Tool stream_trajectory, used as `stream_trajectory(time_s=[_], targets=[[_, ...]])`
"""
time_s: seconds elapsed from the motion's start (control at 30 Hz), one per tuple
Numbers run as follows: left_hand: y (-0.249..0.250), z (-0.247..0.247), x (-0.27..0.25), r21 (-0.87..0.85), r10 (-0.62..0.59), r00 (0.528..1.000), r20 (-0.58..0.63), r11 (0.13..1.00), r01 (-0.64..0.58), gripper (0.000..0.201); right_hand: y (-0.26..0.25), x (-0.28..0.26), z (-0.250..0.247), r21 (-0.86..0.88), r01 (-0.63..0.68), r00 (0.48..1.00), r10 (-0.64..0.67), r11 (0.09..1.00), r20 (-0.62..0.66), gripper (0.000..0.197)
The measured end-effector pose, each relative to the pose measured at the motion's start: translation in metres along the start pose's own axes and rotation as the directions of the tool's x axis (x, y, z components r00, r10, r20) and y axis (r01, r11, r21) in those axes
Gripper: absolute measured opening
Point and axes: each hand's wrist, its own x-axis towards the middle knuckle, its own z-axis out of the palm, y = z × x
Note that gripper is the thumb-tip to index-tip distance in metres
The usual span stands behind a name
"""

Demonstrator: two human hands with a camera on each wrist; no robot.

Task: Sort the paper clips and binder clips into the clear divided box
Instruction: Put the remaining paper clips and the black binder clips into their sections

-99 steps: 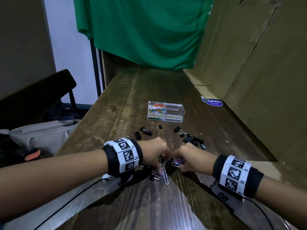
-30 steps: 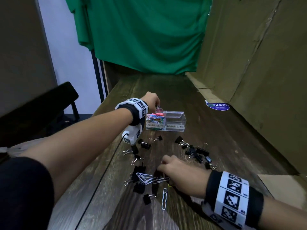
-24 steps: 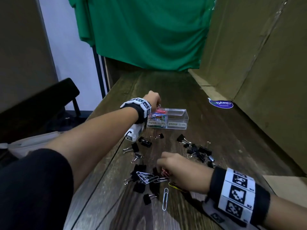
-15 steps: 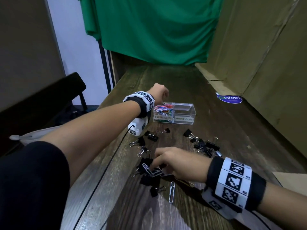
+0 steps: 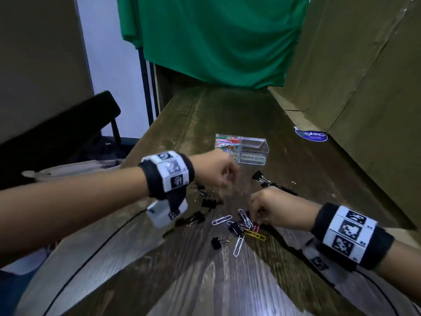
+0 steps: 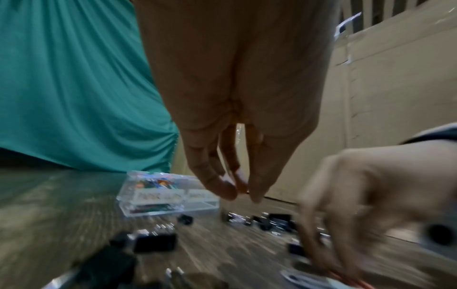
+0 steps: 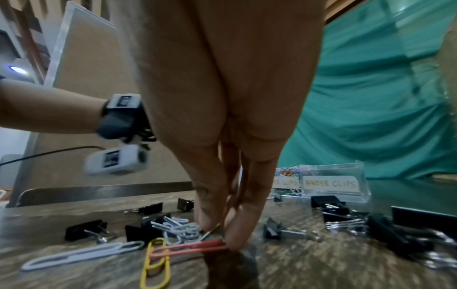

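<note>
The R hand (image 5: 271,208) was down in the loose pile near the person, fingertips (image 7: 237,240) pressed together on the end of a red paper clip (image 7: 188,249), prob. to lift it clear of the yellow clip (image 7: 155,260) it lay across. White clips (image 5: 222,220) and black binder clips (image 5: 208,202) lay scattered on the wooden table (image 5: 205,281) around it. The L hand (image 5: 214,169) hung in the air between pile and clear divided box (image 5: 252,151), fingers drawn loosely together pointing down; nothing seen in them, though blur leaves that unsure. The box sat farther back, its paper-clip side full of coloured clips, the side marked BINDER CLIPS apparently bare, so binder sorting looked not yet started. Vs. half a sec earlier: L hand was up by the box's paper-clip side and had since come back toward the pile, looks like after a drop-off; R hand had stayed working in the same pile.
</note>
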Motion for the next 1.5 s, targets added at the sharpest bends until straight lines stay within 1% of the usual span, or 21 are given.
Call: stream_trajectory(time_s=[0.07,0.13,0.2,0.27,0.3,0.33,0.4,0.5,0.57,0.67,0.73,0.8,0.87,0.93,1.03,1.17,1.27,1.3,1.37,1.5], targets=[[0.014,0.016,-0.017,-0.006,0.041,0.998,0.057,0.999,-0.041,0.018,0.002,-0.003,0.001,0.024,-0.039,0.997,0.041,0.999,-0.071,0.026],[0.023,0.030,-0.029,-0.002,0.056,0.995,0.088,0.998,-0.056,0.018,-0.001,-0.004,0.003,0.028,-0.034,0.993,0.037,0.999,-0.111,0.027],[0.025,0.037,-0.033,0.016,0.041,0.995,0.091,0.999,-0.042,0.017,-0.006,-0.003,0.004,0.015,-0.030,0.996,0.031,0.999,-0.085,0.028],[0.024,0.041,-0.036,0.030,0.003,0.995,0.100,1.000,-0.006,0.019,-0.007,-0.001,0.005,0.005,-0.018,0.999,0.018,1.000,-0.033,0.042],[0.024,0.043,-0.037,0.029,-0.011,0.993,0.113,1.000,0.008,0.022,-0.006,0.000,0.006,0.003,-0.027,1.000,0.027,1.000,-0.015,0.045],[0.024,0.045,-0.037,0.026,-0.019,0.991,0.132,1.000,0.015,0.025,-0.004,0.001,0.007,0.001,-0.045,0.999,0.045,0.999,-0.015,0.042],[0.026,0.049,-0.040,0.025,-0.018,0.987,0.162,1.000,0.014,0.028,-0.001,0.000,0.006,-0.013,-0.098,0.995,0.097,0.995,-0.038,0.028],[0.026,0.053,-0.046,0.031,-0.016,0.989,0.149,0.999,0.011,0.028,0.004,-0.008,0.006,-0.068,-0.168,0.985,0.166,0.983,-0.037,0.016],[0.024,0.054,-0.050,0.019,-0.009,0.991,0.136,1.000,0.006,0.028,0.010,-0.013,0.011,-0.060,-0.196,0.981,0.196,0.979,-0.007,0.014],[0.024,0.058,-0.052,0.020,-0.011,0.992,0.124,1.000,0.008,0.023,0.014,-0.025,0.013,-0.035,-0.233,0.971,0.235,0.972,0.053,0.019],[0.026,0.059,-0.051,0.021,-0.023,0.994,0.104,1.000,0.021,0.023,0.008,-0.031,0.007,-0.031,-0.226,0.973,0.227,0.974,0.029,0.016],[0.031,0.059,-0.049,0.019,-0.024,0.996,0.083,1.000,0.022,0.028,0.000,-0.033,0.002,-0.033,-0.180,0.983,0.179,0.983,-0.034,0.014],[0.036,0.059,-0.044,0.018,-0.003,0.997,0.078,1.000,0.002,0.034,-0.005,-0.029,0.002,-0.040,-0.144,0.988,0.141,0.989,-0.068,0.016],[0.041,0.060,-0.038,0.013,0.018,0.996,0.084,1.000,-0.019,0.039,-0.008,-0.025,0.004,-0.052,-0.145,0.988,0.142,0.988,-0.058,0.014],[0.044,0.064,-0.032,0.002,0.014,0.997,0.082,1.000,-0.014,0.031,-0.007,-0.024,0.007,-0.048,-0.181,0.983,0.180,0.982,-0.018,0.014],[0.044,0.064,-0.029,-0.082,-0.060,0.997,0.040,0.995,0.063,0.019,-0.005,-0.021,0.010,-0.032,-0.178,0.983,0.176,0.984,-0.049,0.016],[0.033,0.052,-0.025,-0.140,-0.155,0.988,-0.018,0.979,0.152,0.018,-0.004,-0.016,0.011,0.000,-0.181,0.983,0.180,0.984,-0.046,0.027],[0.028,0.048,-0.023,-0.132,-0.182,0.983,-0.037,0.975,0.176,0.018,-0.005,-0.015,0.012,-0.007,-0.185,0.982,0.184,0.983,-0.030,0.030],[0.017,0.042,-0.019,-0.079,-0.208,0.976,-0.057,0.976,0.204,0.019,-0.007,-0.012,0.014,-0.035,-0.170,0.985,0.171,0.985,0.008,0.031],[0.007,0.043,-0.016,0.035,-0.215,0.977,0.000,0.976,0.215,0.020,-0.013,-0.014,0.017,-0.016,-0.093,0.996,0.094,0.996,0.013,0.028]])
